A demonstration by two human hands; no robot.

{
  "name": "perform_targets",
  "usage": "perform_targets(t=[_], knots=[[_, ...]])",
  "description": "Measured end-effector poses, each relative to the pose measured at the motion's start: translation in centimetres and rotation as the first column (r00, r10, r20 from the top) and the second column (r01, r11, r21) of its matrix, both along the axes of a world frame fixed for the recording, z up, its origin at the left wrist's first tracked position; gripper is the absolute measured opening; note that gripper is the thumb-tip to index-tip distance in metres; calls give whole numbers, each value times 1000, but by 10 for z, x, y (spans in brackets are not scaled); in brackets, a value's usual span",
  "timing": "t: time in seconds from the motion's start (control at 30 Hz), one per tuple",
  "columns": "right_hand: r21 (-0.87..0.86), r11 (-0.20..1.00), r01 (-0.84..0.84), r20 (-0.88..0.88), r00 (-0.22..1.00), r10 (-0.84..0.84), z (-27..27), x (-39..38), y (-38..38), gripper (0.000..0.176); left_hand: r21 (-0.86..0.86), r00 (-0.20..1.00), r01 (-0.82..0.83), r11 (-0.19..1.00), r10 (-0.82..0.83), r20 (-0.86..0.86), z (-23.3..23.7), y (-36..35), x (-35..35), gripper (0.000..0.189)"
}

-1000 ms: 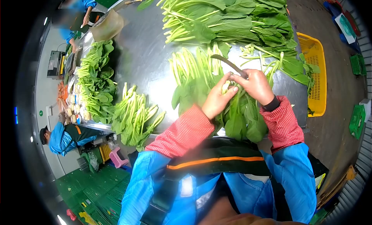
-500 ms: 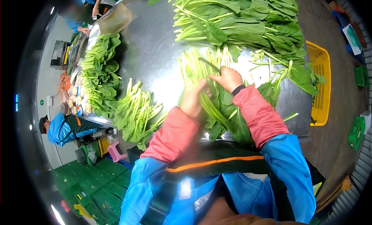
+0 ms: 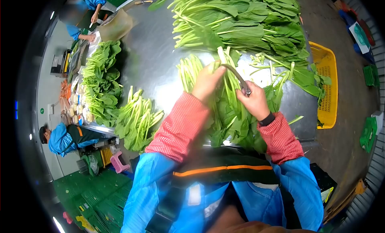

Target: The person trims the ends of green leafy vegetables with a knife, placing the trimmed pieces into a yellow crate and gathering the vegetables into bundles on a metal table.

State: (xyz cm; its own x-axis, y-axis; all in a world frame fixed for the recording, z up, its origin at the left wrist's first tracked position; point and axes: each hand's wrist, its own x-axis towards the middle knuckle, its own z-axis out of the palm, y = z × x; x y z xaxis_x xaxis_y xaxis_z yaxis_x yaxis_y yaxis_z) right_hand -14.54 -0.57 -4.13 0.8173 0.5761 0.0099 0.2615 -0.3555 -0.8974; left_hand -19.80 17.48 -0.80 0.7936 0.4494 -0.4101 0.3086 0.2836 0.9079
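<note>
My right hand (image 3: 253,100) is closed round the handle of a curved knife (image 3: 237,75), whose blade arcs up and left towards my left hand. My left hand (image 3: 207,81) is closed at the stalk end of some leafy greens (image 3: 229,82), beside the blade's tip; its fingertips are partly hidden. More pale green stalks (image 3: 187,72) lie just left of that hand on the metal table (image 3: 150,52). Cut stem pieces and loose leaves (image 3: 264,60) are scattered to the right of the blade.
A large pile of greens (image 3: 244,24) covers the table's far side. Smaller bunches (image 3: 136,118) and a row of greens (image 3: 102,80) lie left. A yellow crate (image 3: 329,88) stands by the right edge. Two co-workers (image 3: 66,134) are at the left, one holding a small item.
My right hand has moved down and right with the knife, away from my left hand, and the blade now shows plainly. My left hand has shifted slightly up and right.
</note>
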Motion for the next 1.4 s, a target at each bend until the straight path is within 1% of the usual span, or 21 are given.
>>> perform_targets(t=[0.03,0.17,0.23,0.4,0.5,0.53,0.63,0.67,0.77,0.8,0.83,0.9,0.93,0.97,1.03,1.07,1.17,1.27,1.3,1.37,1.4], knots=[[-3,1000,-2,-28,1000,1,8,-4,-5,24,44,997,71,996,-71,11,0,-3,5,28],[113,993,21,61,998,-28,10,11,-39,24,-84,983,138,987,-125,135,2,-24,10,29],[42,993,114,316,941,-122,33,26,-52,20,-78,968,245,966,-239,73,27,-35,7,33],[-132,989,69,729,683,49,65,53,-64,11,-150,891,454,878,-451,55,54,-58,8,39],[-182,983,33,666,739,99,28,73,-80,13,-249,873,483,840,-483,63,59,-57,5,40],[-301,950,80,635,760,137,20,76,-91,14,-251,887,460,851,-454,85,56,-57,3,39],[-133,988,81,209,976,-52,2,77,-106,19,-223,890,456,861,-446,96,50,-54,5,36],[123,987,106,-79,992,-97,-4,70,-104,27,-217,887,460,861,-454,83,46,-55,3,35],[311,949,-54,-153,983,106,47,51,-79,29,-162,864,501,850,-501,42,26,-63,7,30],[247,964,-100,-165,976,144,53,48,-73,29,-138,901,433,891,-433,31,30,-73,6,18],[288,950,-117,-207,961,181,56,51,-71,28,-122,897,438,891,-441,-2,30,-74,5,19],[270,963,1,-366,925,102,63,57,-79,22,-88,893,441,893,-447,-60,32,-69,6,21],[255,965,69,-446,894,54,66,61,-84,19,-168,864,493,854,-503,-20,34,-62,6,28],[236,964,126,-486,874,5,73,64,-89,16,-57,879,473,879,-475,-32,28,-59,5,29],[181,978,105,-39,994,-100,57,71,-87,21,162,906,422,892,-421,-45,12,-56,3,32],[99,990,98,4,995,-99,53,71,-90,23,294,921,389,873,-362,-145,7,-54,3,36],[-65,995,73,162,985,-61,66,59,-75,30,211,933,293,932,-327,150,30,-67,4,42],[-131,986,-107,109,987,122,75,50,-57,23,183,863,407,895,-443,243,28,-74,8,47],[-63,991,-114,71,990,119,76,53,-55,23,167,850,437,884,-467,245,27,-72,8,47],[71,990,-121,-5,993,121,77,66,-58,22,133,837,518,845,-532,127,34,-58,1,47],[40,993,-108,2,994,108,73,77,-62,23,110,824,554,825,-563,70,37,-51,-5,47]])
